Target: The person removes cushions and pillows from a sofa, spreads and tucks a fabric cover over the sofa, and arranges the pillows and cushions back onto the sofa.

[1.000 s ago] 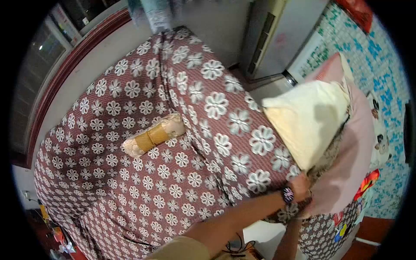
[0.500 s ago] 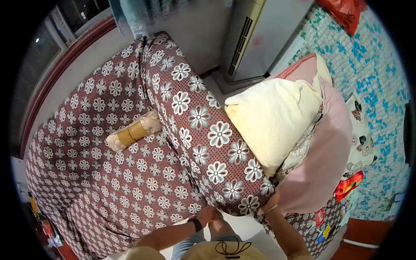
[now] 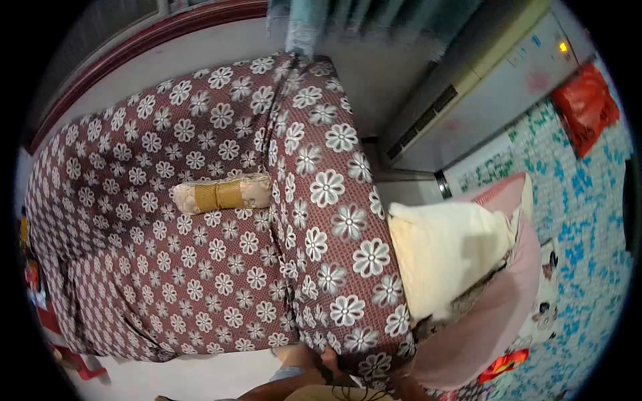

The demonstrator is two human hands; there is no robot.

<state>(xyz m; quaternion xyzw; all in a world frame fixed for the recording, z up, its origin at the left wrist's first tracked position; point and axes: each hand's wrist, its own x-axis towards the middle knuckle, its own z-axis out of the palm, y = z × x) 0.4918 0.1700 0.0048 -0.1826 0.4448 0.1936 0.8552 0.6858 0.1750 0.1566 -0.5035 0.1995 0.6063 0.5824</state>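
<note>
A maroon cover with white flowers (image 3: 200, 281) spreads over a long, bed-like surface, with a thick raised band (image 3: 331, 220) along its right side. At the near end of this band, my left hand (image 3: 329, 364) is closed on the fabric edge. My right hand (image 3: 404, 386) is at the band's near right corner, dim and partly hidden, apparently gripping the cloth. Right of the band sit a cream pillow (image 3: 448, 254) and a pink cushion (image 3: 481, 327). A small roll-shaped bolster (image 3: 221, 194), tan in the middle with pale ends, lies on the cover.
A tall white cabinet-like unit with a vent (image 3: 461, 100) stands behind, beside a teal curtain (image 3: 374, 23). A red bag (image 3: 586, 107) is at the upper right, against a blue-patterned surface (image 3: 582, 220). A red-framed window edge (image 3: 134, 50) runs along the back left.
The view has turned and shifted, so the bedding sits differently and my hands are lower in the picture. Both hands stay at the near end of the raised band.
</note>
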